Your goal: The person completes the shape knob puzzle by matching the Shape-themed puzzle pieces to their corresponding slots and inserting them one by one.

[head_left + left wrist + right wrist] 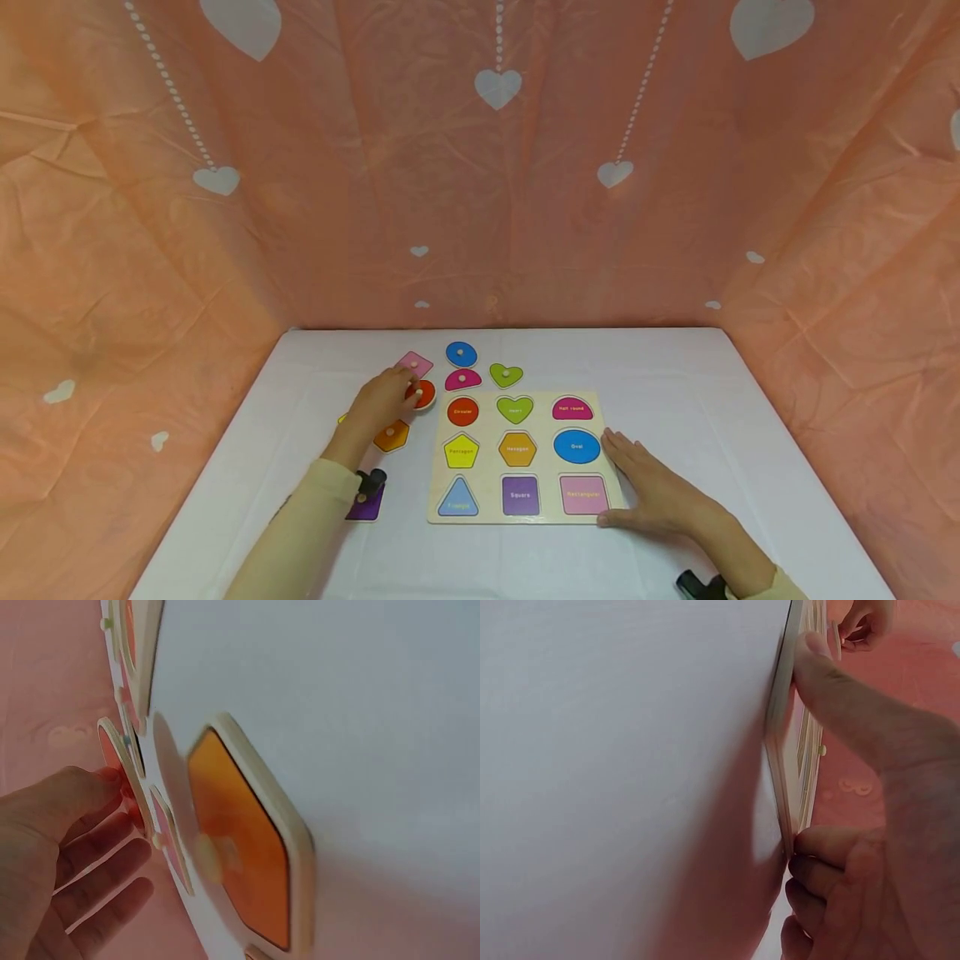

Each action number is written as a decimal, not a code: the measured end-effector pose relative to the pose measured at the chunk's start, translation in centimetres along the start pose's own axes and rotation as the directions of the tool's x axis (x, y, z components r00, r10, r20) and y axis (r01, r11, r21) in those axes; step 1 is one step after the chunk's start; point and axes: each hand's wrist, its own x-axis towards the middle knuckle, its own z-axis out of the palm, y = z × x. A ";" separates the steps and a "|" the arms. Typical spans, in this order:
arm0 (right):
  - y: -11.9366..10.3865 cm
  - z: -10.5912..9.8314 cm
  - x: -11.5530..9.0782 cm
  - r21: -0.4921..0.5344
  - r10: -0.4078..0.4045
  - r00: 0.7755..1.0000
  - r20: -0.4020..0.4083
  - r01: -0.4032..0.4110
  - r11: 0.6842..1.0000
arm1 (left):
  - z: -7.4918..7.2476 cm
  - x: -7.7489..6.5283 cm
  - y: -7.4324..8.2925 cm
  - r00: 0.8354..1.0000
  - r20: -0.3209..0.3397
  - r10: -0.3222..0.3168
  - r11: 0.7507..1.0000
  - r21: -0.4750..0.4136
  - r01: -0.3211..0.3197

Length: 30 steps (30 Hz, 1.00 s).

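Thumb and fingers of my left hand [381,402] pinch a red circle piece [426,395] at its knob; in the left wrist view the red circle piece [124,769] is tilted and lifted off the table. Beside that hand lie an orange hexagon piece [392,436] and a pink rectangle piece [415,363]. A wooden shape puzzle board [480,428] lies flat, with printed, labelled shapes. My right hand [660,492] rests at the board's right edge, fingers stretched along the side and thumb on the near corner. In the right wrist view the thumb [840,694] touches the board's edge.
Behind the board lie a blue oval piece [461,354], a magenta half-round piece [463,380] and a green heart piece [506,376]. A purple square piece [365,507] lies under the left wrist. Something yellow [342,418] is mostly hidden by the left arm. Pink cloth walls [495,208] enclose the white table.
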 end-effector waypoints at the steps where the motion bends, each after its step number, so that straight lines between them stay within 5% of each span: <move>1: 0.0 0.0 0.0 -0.001 0.000 1.000 0.001 0.000 1.000 | 0.0 0.0 0.2 1.000 0.010 -0.009 1.000 -0.015 0.009; 17: -0.1 0.1 0.0 0.012 0.002 1.000 -0.001 -0.002 1.000 | 0.6 0.0 2.3 0.999 0.005 0.037 0.996 -0.076 -0.036; 30: -0.4 -0.1 -0.1 0.029 0.024 1.000 0.005 -0.024 0.999 | 1.5 0.3 4.0 0.995 -0.013 0.103 0.995 -0.004 -0.103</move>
